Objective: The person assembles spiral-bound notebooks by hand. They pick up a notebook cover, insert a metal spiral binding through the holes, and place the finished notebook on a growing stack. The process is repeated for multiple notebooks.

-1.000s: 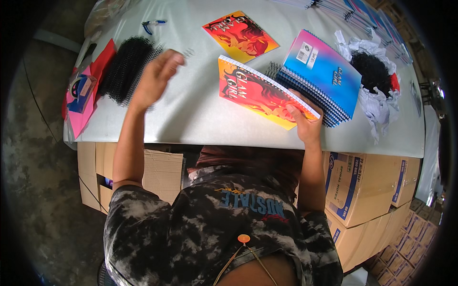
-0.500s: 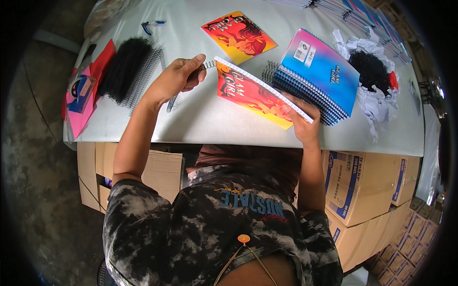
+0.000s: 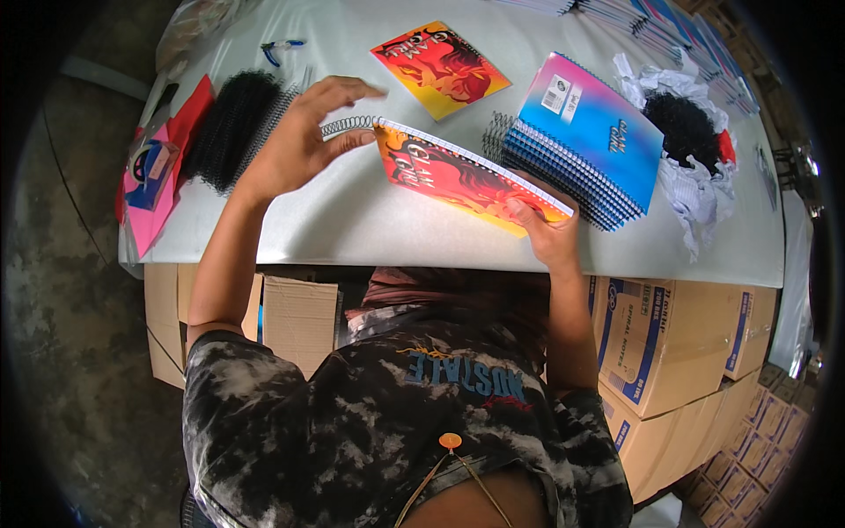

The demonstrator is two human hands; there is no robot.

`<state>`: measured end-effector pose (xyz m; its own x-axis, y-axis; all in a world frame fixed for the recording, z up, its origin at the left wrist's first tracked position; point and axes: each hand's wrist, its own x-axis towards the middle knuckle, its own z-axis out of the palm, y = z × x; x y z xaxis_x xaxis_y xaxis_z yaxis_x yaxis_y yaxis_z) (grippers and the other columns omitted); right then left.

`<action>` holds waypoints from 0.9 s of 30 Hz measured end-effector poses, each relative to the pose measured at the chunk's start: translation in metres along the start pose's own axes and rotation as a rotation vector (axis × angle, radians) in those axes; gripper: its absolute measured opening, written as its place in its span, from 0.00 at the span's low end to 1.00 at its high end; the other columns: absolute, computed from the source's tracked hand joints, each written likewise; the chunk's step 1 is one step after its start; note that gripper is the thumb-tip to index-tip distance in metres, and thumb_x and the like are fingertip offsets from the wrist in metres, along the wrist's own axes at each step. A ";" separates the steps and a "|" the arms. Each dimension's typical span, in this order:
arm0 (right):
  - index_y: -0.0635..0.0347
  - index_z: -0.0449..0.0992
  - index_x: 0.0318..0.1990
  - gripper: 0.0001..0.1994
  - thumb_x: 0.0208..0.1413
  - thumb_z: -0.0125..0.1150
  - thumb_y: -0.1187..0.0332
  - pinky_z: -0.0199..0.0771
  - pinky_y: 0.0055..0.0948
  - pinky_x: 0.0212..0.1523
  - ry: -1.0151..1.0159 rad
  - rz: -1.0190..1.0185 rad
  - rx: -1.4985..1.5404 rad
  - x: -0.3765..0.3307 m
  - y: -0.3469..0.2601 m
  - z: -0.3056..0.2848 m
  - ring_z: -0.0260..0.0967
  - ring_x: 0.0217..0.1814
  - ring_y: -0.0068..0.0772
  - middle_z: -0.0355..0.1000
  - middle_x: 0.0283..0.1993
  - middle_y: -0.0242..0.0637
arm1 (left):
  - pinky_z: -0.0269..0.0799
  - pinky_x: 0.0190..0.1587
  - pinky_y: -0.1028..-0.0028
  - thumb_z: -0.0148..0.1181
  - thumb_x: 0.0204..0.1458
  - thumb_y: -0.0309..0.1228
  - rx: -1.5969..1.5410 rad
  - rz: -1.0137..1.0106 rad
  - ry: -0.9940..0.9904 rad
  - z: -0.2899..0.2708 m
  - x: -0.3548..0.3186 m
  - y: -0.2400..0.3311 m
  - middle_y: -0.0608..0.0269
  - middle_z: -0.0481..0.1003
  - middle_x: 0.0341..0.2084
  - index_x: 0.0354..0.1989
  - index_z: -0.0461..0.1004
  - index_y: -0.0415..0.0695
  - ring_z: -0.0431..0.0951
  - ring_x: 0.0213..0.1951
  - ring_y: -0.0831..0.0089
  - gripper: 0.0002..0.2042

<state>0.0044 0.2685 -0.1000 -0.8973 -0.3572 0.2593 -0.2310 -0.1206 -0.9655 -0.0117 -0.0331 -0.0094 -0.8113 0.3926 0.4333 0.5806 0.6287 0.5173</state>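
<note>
Feeding the coil (image 3: 350, 125) straight seems best (avoid kinks); right hand (image 3: 550, 232) grips the book (image 3: 449, 179), left hand (image 3: 297, 145) stands wide around the coil.

A red-and-yellow notebook (image 3: 453, 182) is held tilted, a dark wire coil (image 3: 349, 126) at its upper left corner.

- Held notebook (image 3: 462, 180): smooth card cover, slight gloss; page edges matt white paper.
- Coil (image 3: 352, 124) at its corner: thin, wiry; metal or plastic, cannot tell.
- Flat red-and-yellow notebook (image 3: 440, 70): smooth, glossy card.
- Stacked notebooks (image 3: 607, 128): sleek blue-pink covers, soft sheen.
- Bundled coils (image 3: 231, 132): black, bristly surface.
- Crumpled paper (image 3: 691, 202): white, creased.
- Table covering (image 3: 352, 220): smooth, pale, faint sheen.
- Cartons (image 3: 669, 343): matt brown cardboard.
- Shirt (image 3: 370, 405): soft, matt cloth.
- Floor (image 3: 70, 308): dull, mottled, concrete-like.
</note>
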 end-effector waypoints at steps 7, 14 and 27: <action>0.66 0.74 0.45 0.13 0.50 0.55 0.80 0.71 0.22 0.41 -0.050 -0.143 -0.204 0.002 -0.008 0.018 0.73 0.38 0.25 0.75 0.42 0.42 | 0.62 0.46 0.70 0.62 0.43 0.28 0.448 0.010 -0.079 -0.008 -0.002 0.020 0.63 0.74 0.35 0.38 0.73 0.43 0.73 0.38 0.67 0.12; 0.66 0.74 0.45 0.18 0.45 0.50 0.86 0.71 0.26 0.47 -0.038 -0.255 -0.321 -0.002 -0.002 0.023 0.73 0.46 0.35 0.73 0.45 0.45 | 0.64 0.43 0.72 0.63 0.42 0.33 0.674 0.039 -0.228 -0.021 0.000 0.025 0.65 0.73 0.32 0.34 0.71 0.44 0.72 0.37 0.68 0.12; 0.66 0.74 0.45 0.18 0.43 0.54 0.82 0.71 0.28 0.46 0.007 -0.408 -0.370 -0.014 0.003 0.033 0.73 0.45 0.39 0.73 0.45 0.47 | 0.31 0.59 0.42 0.43 0.39 0.68 0.641 0.208 0.046 0.088 -0.095 -0.030 0.47 0.50 0.62 0.59 0.57 0.40 0.42 0.63 0.45 0.46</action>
<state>0.0286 0.2424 -0.1054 -0.7092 -0.3437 0.6155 -0.6766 0.0864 -0.7313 0.0415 -0.0303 -0.1309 -0.6752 0.5284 0.5147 0.5568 0.8227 -0.1143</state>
